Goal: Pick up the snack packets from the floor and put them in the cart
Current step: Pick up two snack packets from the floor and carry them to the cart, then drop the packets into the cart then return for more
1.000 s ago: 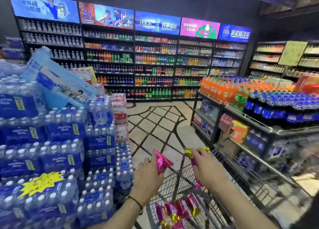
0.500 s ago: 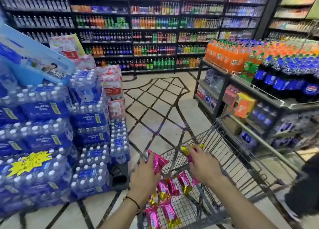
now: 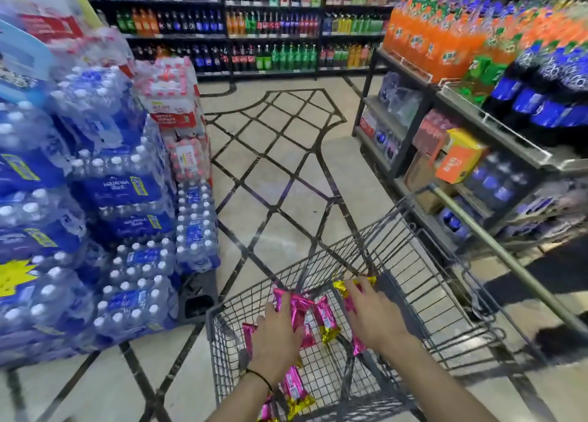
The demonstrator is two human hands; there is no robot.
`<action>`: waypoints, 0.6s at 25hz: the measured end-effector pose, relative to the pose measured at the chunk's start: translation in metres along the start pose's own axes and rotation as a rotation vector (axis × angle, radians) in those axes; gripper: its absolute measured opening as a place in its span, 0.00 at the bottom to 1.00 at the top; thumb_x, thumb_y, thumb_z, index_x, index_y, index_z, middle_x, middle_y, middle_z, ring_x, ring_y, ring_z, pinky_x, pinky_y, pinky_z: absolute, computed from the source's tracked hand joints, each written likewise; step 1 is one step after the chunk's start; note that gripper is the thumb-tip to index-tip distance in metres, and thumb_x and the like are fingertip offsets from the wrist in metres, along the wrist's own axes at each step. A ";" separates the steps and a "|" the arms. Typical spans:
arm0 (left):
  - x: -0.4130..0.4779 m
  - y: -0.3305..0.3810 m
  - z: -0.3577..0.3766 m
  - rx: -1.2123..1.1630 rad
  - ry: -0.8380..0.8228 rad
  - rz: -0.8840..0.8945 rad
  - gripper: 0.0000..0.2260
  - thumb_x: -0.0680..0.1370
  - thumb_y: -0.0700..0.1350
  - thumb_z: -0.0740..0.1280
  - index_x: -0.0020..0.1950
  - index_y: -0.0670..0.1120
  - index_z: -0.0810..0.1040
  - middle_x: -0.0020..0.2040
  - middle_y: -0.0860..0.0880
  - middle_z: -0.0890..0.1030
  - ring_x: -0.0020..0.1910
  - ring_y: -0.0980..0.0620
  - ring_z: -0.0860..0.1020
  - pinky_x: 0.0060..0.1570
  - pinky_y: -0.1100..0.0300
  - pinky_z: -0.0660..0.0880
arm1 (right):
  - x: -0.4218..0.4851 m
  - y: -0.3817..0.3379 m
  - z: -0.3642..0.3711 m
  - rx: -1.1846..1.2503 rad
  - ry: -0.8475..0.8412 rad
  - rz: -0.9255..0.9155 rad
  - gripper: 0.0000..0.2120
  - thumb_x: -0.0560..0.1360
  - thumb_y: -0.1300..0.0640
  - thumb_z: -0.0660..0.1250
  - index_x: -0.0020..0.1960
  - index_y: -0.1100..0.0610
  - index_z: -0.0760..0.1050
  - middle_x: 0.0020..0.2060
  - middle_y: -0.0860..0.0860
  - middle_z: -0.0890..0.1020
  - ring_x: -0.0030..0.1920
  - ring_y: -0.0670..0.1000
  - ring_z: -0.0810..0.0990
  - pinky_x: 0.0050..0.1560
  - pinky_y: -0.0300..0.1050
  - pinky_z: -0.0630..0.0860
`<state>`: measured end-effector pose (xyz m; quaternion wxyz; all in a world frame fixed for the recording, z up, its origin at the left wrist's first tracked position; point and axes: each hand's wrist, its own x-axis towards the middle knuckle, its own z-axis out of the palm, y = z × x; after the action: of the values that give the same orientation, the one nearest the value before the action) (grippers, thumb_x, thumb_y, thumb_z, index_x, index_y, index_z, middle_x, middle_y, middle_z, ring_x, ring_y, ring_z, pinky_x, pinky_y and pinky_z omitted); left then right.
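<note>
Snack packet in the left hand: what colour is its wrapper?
The snack packet in the left hand is shiny magenta pink; the head view shows it best.

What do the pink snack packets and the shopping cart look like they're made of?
Snack packets: probably metallised plastic film, glossy; crinkled, catching light, with gold crimped ends. Cart: seemingly steel wire with a dull grey coating; a thin welded grid.

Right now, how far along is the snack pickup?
Done: loose packets lie in the cart. In hand: left hand holds one pink packet, right hand a gold-tipped packet, both low inside the basket. Left: release them; the visible floor shows no more.
</note>
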<state>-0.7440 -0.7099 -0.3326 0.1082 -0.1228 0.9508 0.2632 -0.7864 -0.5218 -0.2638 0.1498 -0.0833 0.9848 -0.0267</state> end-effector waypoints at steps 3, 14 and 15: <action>0.018 0.006 0.026 -0.023 -0.022 -0.052 0.35 0.76 0.59 0.69 0.77 0.56 0.53 0.61 0.45 0.73 0.56 0.44 0.77 0.55 0.48 0.79 | 0.024 0.015 0.019 -0.005 -0.061 -0.014 0.25 0.78 0.58 0.61 0.73 0.49 0.59 0.75 0.55 0.60 0.62 0.63 0.75 0.52 0.55 0.79; 0.059 0.030 0.160 -0.044 -0.101 -0.395 0.37 0.79 0.57 0.66 0.80 0.53 0.48 0.74 0.41 0.65 0.69 0.41 0.72 0.61 0.49 0.78 | 0.106 0.092 0.126 -0.067 -0.302 -0.203 0.31 0.79 0.60 0.63 0.77 0.48 0.53 0.77 0.58 0.53 0.61 0.62 0.77 0.54 0.54 0.80; 0.063 0.029 0.174 -0.053 -0.109 -0.417 0.37 0.79 0.56 0.67 0.80 0.53 0.48 0.73 0.42 0.67 0.67 0.42 0.73 0.59 0.50 0.79 | 0.113 0.097 0.138 -0.077 -0.327 -0.220 0.31 0.79 0.60 0.62 0.77 0.48 0.52 0.77 0.58 0.52 0.62 0.63 0.76 0.55 0.55 0.80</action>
<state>-0.7874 -0.6049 -0.4815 0.2083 -0.3052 0.8903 0.2660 -0.8669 -0.4495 -0.4355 0.3004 -0.1995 0.9327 0.0088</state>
